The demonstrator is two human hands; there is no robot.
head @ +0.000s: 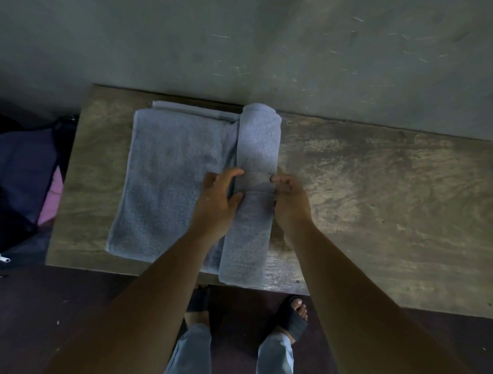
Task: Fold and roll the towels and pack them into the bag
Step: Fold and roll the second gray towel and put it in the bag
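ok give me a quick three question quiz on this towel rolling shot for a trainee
1. True or false: the grey towel is rolled up all the way.
2. Where is the dark bag relative to the wooden table? A: on it. B: off it, past its left end. C: past its right end.
3. Fill in: the left hand and the right hand both hold the ___ part of the towel.
Key: 1 false, a flat part lies left of the roll; 2 B; 3 rolled.
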